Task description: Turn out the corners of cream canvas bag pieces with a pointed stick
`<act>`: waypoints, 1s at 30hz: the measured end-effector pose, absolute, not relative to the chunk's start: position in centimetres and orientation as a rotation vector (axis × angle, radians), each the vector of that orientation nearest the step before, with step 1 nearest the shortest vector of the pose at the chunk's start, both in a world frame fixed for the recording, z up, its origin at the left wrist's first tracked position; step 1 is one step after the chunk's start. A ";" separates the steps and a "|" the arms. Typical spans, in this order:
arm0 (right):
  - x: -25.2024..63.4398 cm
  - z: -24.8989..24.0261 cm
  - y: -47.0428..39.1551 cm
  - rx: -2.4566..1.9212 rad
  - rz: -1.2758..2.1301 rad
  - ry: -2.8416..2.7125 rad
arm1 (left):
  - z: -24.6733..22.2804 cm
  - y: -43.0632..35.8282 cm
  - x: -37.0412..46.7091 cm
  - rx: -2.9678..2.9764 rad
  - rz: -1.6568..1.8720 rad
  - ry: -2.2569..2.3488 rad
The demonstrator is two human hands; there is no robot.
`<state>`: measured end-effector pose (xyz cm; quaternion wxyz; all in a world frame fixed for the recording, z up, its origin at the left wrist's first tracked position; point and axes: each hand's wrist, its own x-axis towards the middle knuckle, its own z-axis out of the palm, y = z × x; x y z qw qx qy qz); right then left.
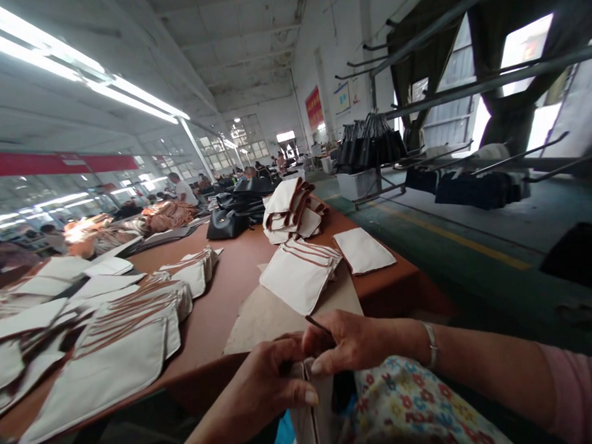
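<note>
My left hand grips the top edge of a cream fabric pouch held upright in my lap at the bottom of the view. My right hand pinches the same edge from the right and holds a thin dark stick-like tool between thumb and fingers. A bracelet is on my right wrist. A floral-patterned cloth lies over my lap beneath my right forearm. The pouch's lower part is hidden by my hands.
The brown worktable carries stacks of cream pouches with brown trim, a folded heap, a flat cream piece and black bags. A cardboard sheet lies near me. Other people work far back. A rack of dark bags stands right.
</note>
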<state>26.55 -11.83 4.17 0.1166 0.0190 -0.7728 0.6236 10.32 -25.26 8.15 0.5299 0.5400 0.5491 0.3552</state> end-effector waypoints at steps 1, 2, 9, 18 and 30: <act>26.5 3.7 -11.9 0.056 1.835 -2.259 | 8.0 -25.4 10.1 1.300 0.862 1.333; 26.6 3.4 -11.9 0.050 1.824 -2.254 | 7.7 -25.5 9.9 1.303 0.874 1.360; 27.4 3.9 -11.8 -0.055 1.846 -2.209 | 6.6 -25.5 9.5 1.224 0.861 1.371; 27.3 2.6 -11.6 -0.132 1.863 -2.117 | 7.8 -24.7 11.8 1.307 0.832 1.622; 26.8 2.4 -12.7 -0.487 1.759 -1.927 | 8.1 -24.3 12.3 1.423 0.697 1.794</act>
